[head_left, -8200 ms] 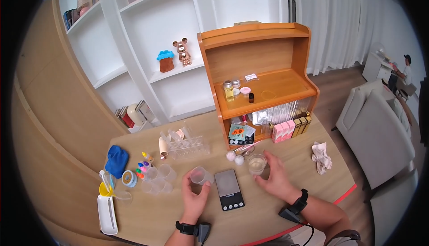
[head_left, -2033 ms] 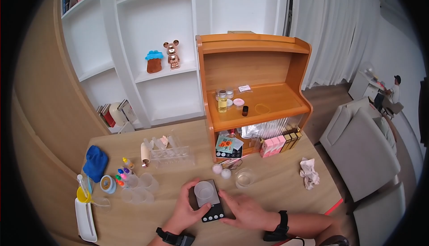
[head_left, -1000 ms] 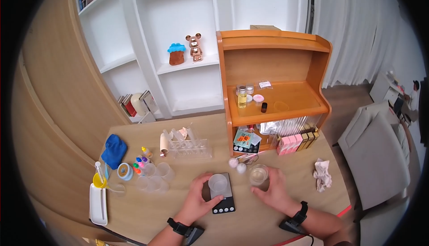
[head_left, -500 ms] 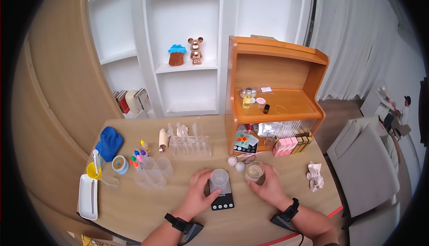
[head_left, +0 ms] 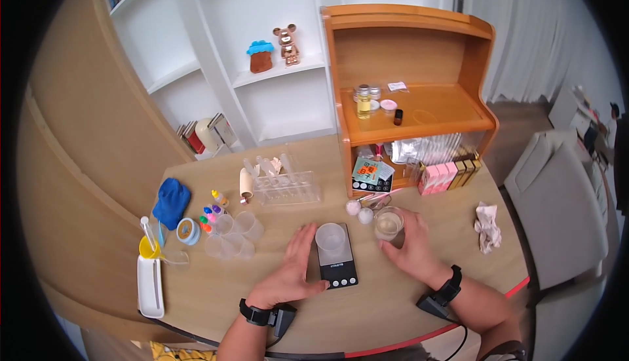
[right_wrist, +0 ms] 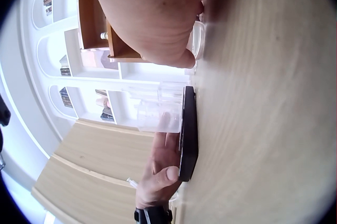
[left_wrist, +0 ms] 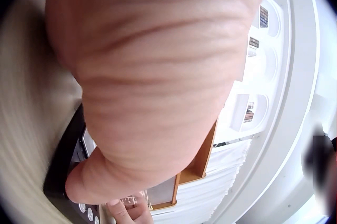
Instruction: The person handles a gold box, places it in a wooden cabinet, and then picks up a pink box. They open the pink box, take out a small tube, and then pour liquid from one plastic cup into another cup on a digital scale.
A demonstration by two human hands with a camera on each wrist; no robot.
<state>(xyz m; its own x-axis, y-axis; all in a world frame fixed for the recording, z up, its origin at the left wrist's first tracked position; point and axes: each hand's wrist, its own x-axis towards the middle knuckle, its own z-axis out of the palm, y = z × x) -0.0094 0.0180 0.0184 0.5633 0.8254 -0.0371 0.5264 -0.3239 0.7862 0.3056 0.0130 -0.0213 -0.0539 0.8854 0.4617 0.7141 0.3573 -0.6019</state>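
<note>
A black digital scale [head_left: 340, 276] with a silver plate lies at the table's middle. Upright on its plate stands a translucent plastic cup [head_left: 331, 238], also visible side-on in the right wrist view. My left hand [head_left: 293, 274] is beside the scale, fingers extended along its left side and apart from the cup. The left thumb [left_wrist: 84, 184] reaches the scale's near corner by the buttons. Right of the scale, my right hand [head_left: 416, 248] holds a small clear glass cup [head_left: 387, 225] of pale liquid between thumb and fingers; the fingertips are partly hidden behind it.
Several empty plastic cups [head_left: 230, 236], dropper bottles [head_left: 211, 217] and a clear test tube rack [head_left: 288, 189] stand left. Behind the scale are two small balls [head_left: 365, 215] and a wooden shelf unit [head_left: 413, 53]. Crumpled tissue [head_left: 487, 227] lies right, a white tray [head_left: 151, 285] far left.
Since 8.2 s ago the plastic cup has come onto the scale. My right hand regripped the glass cup after touching the scale. My left hand has just released the plastic cup and drawn back.
</note>
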